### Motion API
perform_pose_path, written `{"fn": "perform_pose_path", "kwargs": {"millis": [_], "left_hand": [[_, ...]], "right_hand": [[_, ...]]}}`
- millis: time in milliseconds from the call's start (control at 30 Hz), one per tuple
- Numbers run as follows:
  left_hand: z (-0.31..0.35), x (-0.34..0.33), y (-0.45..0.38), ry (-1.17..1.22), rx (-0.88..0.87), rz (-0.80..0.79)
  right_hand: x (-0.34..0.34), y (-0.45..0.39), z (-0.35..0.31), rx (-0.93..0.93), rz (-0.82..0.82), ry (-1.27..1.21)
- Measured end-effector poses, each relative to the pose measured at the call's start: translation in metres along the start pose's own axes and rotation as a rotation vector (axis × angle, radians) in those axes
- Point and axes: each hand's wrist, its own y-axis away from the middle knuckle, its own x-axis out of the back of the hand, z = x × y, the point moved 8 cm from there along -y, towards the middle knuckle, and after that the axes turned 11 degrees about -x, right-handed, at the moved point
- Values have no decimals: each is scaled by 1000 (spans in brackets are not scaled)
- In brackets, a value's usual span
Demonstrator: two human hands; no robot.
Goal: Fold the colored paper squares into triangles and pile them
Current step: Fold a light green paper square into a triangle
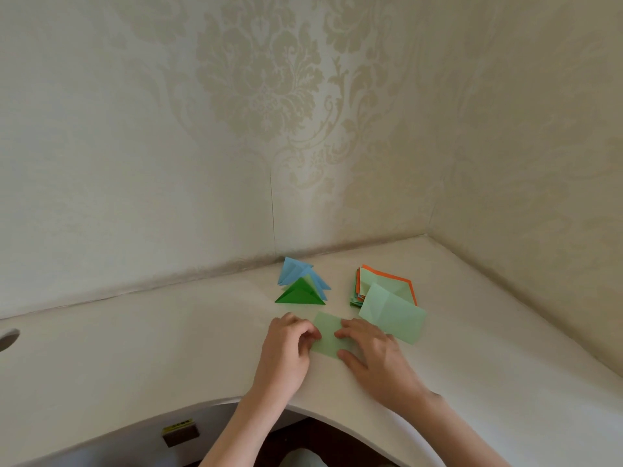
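Paper, a light green sheet (328,335), lies on the desk (168,348) between both hands. Left hand (286,345) pinches its left edge, it seems; right hand (371,352) presses it flat with spread fingers. Match the corners exactly (before creasing), then add it to the triangle pile (301,284).

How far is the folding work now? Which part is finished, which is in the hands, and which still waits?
Done: a small pile of folded triangles, blue and green, lies near the wall. In hand: the left hand and right hand work on one light green sheet on the table; it is not yet a triangle. Left: a loose light green sheet and the stack of unfolded squares behind it, orange showing at its edge.
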Motion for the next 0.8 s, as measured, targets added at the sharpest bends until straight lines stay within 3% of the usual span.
{"fn": "perform_pose_path", "kwargs": {"millis": [133,367,667,800], "left_hand": [[14,0,1,-193,-133,-42],[38,1,22,-203,-193,-85],[34,8,15,-233,-264,-54],[29,7,14,-226,-295,-61]], "right_hand": [[5,11,-9,18,63,150],[5,20,-22,49,89,216],[9,14,-25,32,58,-255],[3,11,-24,28,66,-245]]}}
